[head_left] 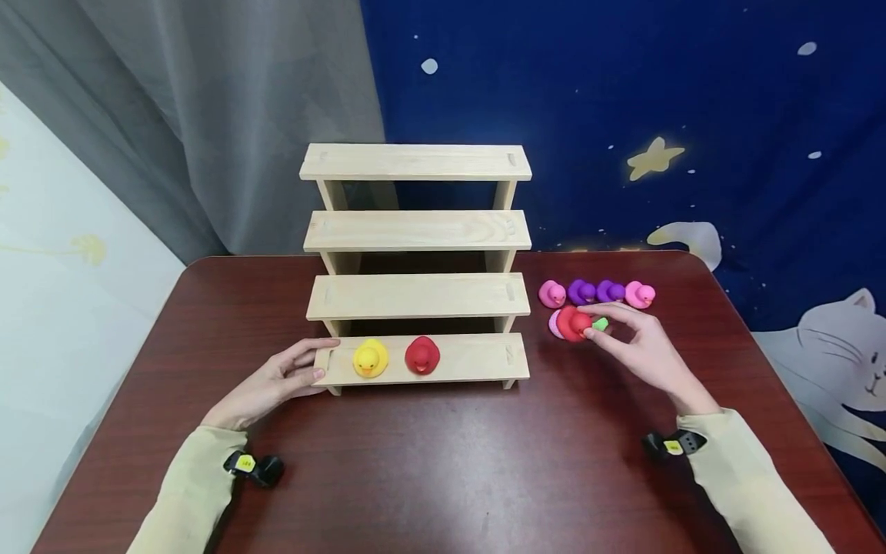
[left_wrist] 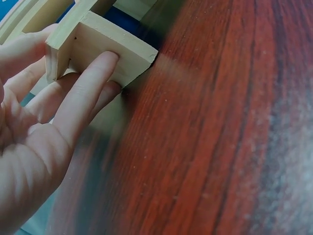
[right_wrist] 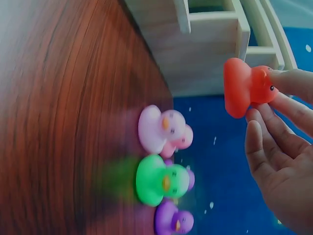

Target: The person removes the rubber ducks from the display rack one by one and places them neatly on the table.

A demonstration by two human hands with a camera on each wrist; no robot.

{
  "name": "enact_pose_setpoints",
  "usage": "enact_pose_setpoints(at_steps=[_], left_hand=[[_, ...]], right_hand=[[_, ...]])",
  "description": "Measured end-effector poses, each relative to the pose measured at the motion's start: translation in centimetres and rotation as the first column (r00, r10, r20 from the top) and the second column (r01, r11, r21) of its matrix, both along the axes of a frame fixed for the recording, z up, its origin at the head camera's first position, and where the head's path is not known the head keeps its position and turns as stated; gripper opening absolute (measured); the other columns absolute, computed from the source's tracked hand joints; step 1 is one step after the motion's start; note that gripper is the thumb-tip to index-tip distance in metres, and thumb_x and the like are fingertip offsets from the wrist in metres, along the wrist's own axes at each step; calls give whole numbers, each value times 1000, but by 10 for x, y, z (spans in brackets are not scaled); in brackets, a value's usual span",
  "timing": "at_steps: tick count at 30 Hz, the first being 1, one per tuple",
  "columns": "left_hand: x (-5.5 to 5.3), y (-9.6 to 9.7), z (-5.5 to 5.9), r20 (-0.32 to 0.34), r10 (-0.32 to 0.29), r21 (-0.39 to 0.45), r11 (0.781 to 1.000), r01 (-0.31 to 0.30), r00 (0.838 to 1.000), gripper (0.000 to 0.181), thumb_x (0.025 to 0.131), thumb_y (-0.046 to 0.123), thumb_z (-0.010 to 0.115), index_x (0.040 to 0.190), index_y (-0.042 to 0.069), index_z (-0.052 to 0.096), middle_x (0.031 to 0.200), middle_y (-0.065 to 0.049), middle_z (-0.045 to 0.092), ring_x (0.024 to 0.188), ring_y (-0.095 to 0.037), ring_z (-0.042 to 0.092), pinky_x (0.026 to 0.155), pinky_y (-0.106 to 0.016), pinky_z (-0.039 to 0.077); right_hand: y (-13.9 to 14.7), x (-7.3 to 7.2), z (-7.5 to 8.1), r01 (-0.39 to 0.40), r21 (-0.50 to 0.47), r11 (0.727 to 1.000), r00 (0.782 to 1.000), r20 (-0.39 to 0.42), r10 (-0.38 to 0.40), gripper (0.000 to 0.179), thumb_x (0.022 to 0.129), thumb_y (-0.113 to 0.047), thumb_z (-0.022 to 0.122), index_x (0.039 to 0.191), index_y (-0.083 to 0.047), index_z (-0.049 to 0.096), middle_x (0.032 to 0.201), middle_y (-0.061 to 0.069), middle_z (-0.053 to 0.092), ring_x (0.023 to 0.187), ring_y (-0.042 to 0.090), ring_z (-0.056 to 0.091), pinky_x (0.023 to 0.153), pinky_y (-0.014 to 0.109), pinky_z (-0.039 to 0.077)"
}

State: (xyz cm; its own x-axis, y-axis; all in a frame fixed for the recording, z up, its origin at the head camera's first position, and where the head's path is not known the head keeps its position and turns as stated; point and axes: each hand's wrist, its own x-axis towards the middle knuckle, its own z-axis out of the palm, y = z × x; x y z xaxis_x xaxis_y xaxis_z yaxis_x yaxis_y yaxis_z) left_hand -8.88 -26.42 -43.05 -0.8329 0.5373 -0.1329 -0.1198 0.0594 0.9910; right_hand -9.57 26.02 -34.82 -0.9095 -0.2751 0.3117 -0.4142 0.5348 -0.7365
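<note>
My left hand (head_left: 280, 378) grips the left end of the lowest step of a wooden stepped stand (head_left: 415, 296). In the left wrist view its thumb lies against the stand's side leg (left_wrist: 117, 44), with fingers about the board's end. On that lowest step sit a yellow rubber duck (head_left: 370, 358) and a dark red rubber duck (head_left: 422, 355). Right of the stand, my right hand (head_left: 647, 350) pinches an orange-red rubber duck (right_wrist: 238, 88) by its head, above the table. Below it are a light pink duck (right_wrist: 152, 129) and a green duck (right_wrist: 151, 180), both partly covered in the head view.
Behind those stands a row of ducks: a pink duck (head_left: 551, 294), a purple duck (head_left: 580, 292), another purple duck (head_left: 609, 291) and another pink duck (head_left: 639, 295). The dark red-brown table (head_left: 429, 469) ends at a blue curtain (head_left: 588, 115) and a grey curtain (head_left: 263, 115).
</note>
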Motion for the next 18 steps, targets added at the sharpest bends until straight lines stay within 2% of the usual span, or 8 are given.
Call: enact_pose_setpoints(at_steps=[9, 12, 18], left_hand=[[1, 0, 2, -5, 3, -23, 1000, -3, 1000, 51, 99, 5, 54, 146, 5, 34, 139, -21, 40, 114, -24, 57, 91, -40, 49], [1, 0, 2, -3, 4, -20, 1000, -4, 1000, 51, 99, 5, 54, 147, 5, 34, 138, -21, 42, 114, -23, 57, 91, -40, 49], [0, 0, 0, -5, 4, -19, 1000, -4, 1000, 51, 99, 6, 54, 146, 4, 34, 137, -19, 44, 114, -23, 57, 91, -39, 49]], right_hand=[[22, 0, -3, 60, 35, 998, 998, 17, -61, 31, 82, 10, 70, 112, 8, 66, 104, 23, 65, 71, 16, 62, 63, 16, 47], [34, -4, -13, 69, 37, 997, 998, 8, -70, 32, 82, 10, 70, 114, 7, 66, 107, 23, 65, 70, 16, 62, 62, 15, 47], [61, -12, -33, 98, 54, 994, 995, -7, -98, 36, 83, 5, 72, 118, 1, 66, 113, 17, 63, 75, 4, 61, 67, 11, 47]])
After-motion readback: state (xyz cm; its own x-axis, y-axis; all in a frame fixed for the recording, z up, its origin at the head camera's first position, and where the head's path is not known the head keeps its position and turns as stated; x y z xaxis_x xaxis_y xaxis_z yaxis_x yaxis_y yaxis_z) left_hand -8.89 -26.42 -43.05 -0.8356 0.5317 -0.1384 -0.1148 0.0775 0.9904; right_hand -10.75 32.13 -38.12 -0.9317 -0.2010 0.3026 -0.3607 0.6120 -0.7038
